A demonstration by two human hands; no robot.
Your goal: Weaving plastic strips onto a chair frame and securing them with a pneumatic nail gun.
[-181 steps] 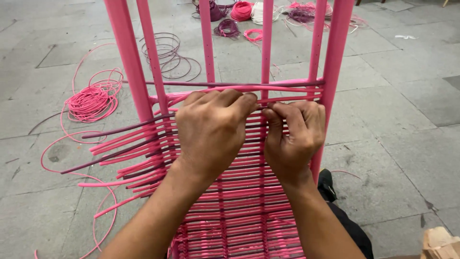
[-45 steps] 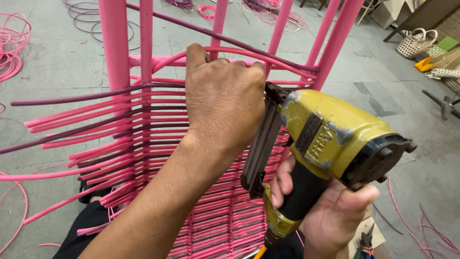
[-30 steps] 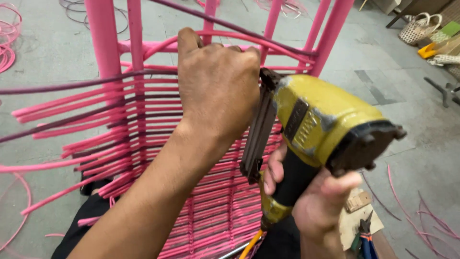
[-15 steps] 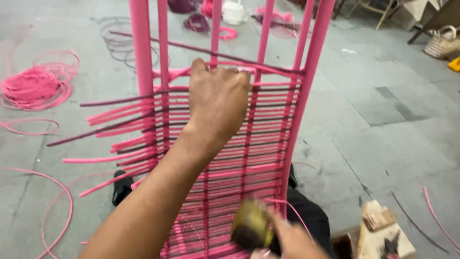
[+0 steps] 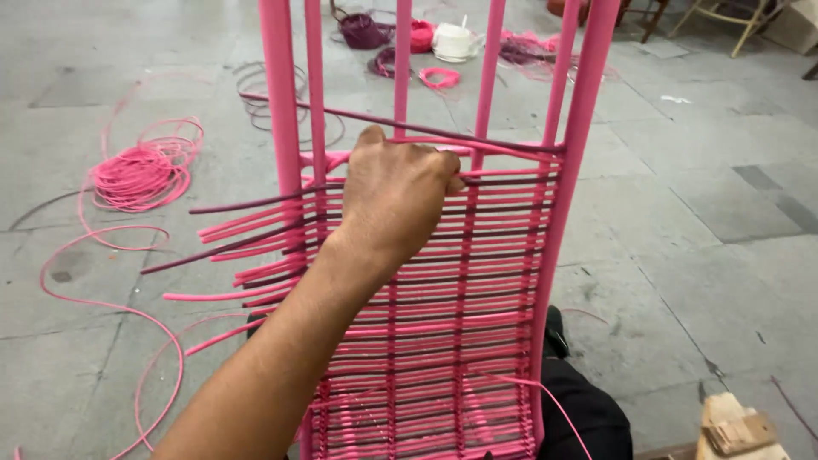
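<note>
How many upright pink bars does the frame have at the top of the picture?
5. The thick left post, a thin bar, a middle bar, another thin bar and the thick right post. The left hand covers the weave, so more may be hidden.

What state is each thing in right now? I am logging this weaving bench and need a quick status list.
Pink metal chair frame: upright, lower part woven, top bars bare.
Pink plastic cord weave: rows strung across the frame, loose ends sticking out left.
Left hand: closed around the top cord row.
Right hand: out of view.
Pink cord coil: lying loose on the grey concrete floor.
</note>
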